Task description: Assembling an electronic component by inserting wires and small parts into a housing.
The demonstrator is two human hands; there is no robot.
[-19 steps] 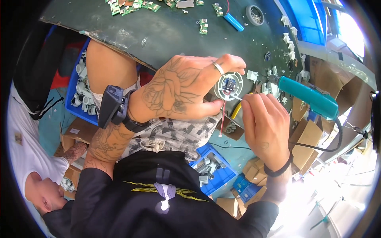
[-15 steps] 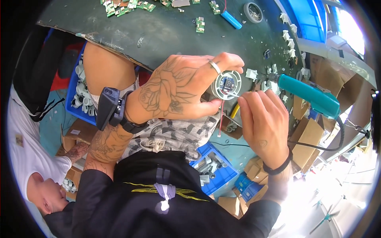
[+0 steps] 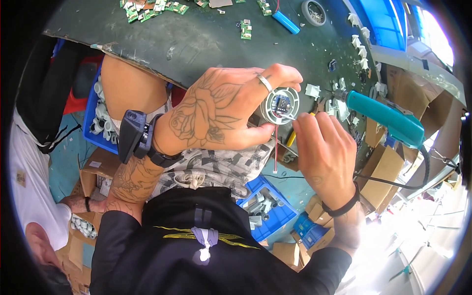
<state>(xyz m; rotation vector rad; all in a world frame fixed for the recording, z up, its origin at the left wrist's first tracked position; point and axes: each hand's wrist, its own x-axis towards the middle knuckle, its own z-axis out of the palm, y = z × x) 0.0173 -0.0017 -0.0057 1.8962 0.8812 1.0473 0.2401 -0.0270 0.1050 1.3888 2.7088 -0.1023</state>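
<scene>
My left hand [image 3: 221,110] is closed round the edge of a round white plastic housing [image 3: 267,105], fingers at its far side and thumb at its near side. Inside the ring sits a small dark blue circuit board [image 3: 282,104]. Thin red and dark wires [image 3: 276,147] hang from the housing, ending in a small white plug. In my right hand [image 3: 325,147] the fingers are pinched on a thin metal tool [image 3: 287,116], whose tip reaches into the housing near the wires. Most of that tool is hidden by my fingers, so its kind cannot be made out.
A teal electric screwdriver [image 3: 383,118] lies right of my hands, its black cable curving down. On the dark table [image 3: 137,39] are green circuit boards [image 3: 246,29], a blue battery cell [image 3: 285,22] and a round dish of small parts [image 3: 313,13]. Blue bins [image 3: 268,216] stand below; a person [image 3: 39,172] is at left.
The metal tool's tip stays at the housing while my right hand shifts slightly. The hanging wires swing a little. The person at left has moved an arm and lowered their head.
</scene>
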